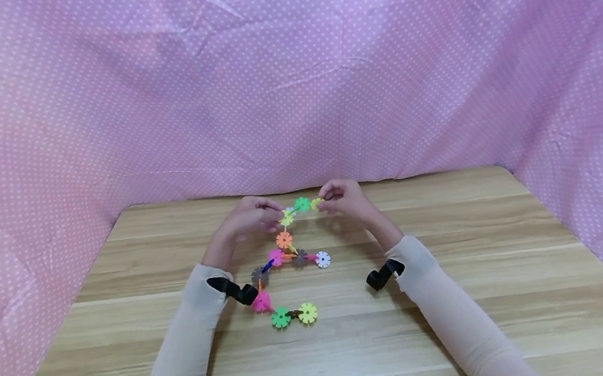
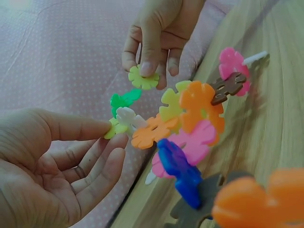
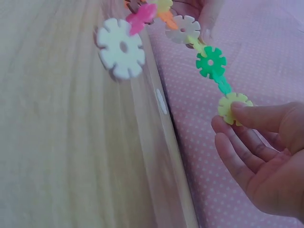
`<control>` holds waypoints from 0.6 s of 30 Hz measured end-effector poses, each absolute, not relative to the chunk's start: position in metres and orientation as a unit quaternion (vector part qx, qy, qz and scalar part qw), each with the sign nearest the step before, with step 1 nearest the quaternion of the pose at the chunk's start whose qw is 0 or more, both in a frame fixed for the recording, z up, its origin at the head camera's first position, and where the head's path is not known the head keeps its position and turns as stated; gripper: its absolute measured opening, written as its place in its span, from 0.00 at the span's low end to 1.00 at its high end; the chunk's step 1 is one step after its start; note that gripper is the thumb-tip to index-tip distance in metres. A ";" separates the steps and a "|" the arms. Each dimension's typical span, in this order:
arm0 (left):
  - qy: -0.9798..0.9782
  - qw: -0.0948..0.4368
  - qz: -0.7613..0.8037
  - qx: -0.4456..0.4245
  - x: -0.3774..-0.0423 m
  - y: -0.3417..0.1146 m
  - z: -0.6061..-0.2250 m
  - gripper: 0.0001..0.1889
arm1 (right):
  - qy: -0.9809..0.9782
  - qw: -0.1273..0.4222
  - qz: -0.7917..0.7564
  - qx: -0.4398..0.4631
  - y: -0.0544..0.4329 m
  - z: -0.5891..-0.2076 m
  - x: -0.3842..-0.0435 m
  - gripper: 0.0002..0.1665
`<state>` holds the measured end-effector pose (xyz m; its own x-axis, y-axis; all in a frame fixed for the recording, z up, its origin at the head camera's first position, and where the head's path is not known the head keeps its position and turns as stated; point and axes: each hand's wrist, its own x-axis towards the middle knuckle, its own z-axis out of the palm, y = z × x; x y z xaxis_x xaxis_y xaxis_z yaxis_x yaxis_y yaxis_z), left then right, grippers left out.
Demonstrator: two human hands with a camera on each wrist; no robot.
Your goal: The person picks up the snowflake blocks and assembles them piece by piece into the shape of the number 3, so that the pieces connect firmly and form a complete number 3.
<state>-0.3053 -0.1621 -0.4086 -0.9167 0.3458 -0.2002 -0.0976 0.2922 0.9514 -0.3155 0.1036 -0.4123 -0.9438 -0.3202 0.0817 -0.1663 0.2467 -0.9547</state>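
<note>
Notched plastic snowflake discs in many colours are linked into a branching chain [image 1: 284,240] over the table. My left hand [image 1: 248,218] pinches a yellow disc [image 2: 114,128] in the upper part of the chain, beside a white disc [image 3: 183,30]. My right hand [image 1: 348,201] pinches the yellow end disc [image 3: 228,107] between thumb and fingers. Green discs [image 3: 210,62] join the two held spots. Below my left hand an orange disc [image 2: 155,131] leads down to pink, blue and brown ones. A white disc [image 1: 323,259] ends a side branch.
The chain's lower end, with a green disc [image 1: 281,318] and a yellow disc [image 1: 308,313], lies on the wooden table [image 1: 464,293]. A pink dotted cloth [image 1: 288,88] hangs behind the table's far edge and along both sides.
</note>
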 end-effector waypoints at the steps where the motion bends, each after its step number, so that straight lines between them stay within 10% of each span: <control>1: 0.780 0.187 0.592 0.077 -0.305 -0.161 -0.409 0.15 | 0.787 0.062 -0.595 -0.152 0.103 -0.413 -0.315 0.11; 18: 0.765 0.218 0.600 0.088 -0.298 -0.154 -0.414 0.22 | 0.763 0.034 -0.625 -0.160 0.099 -0.422 -0.316 0.12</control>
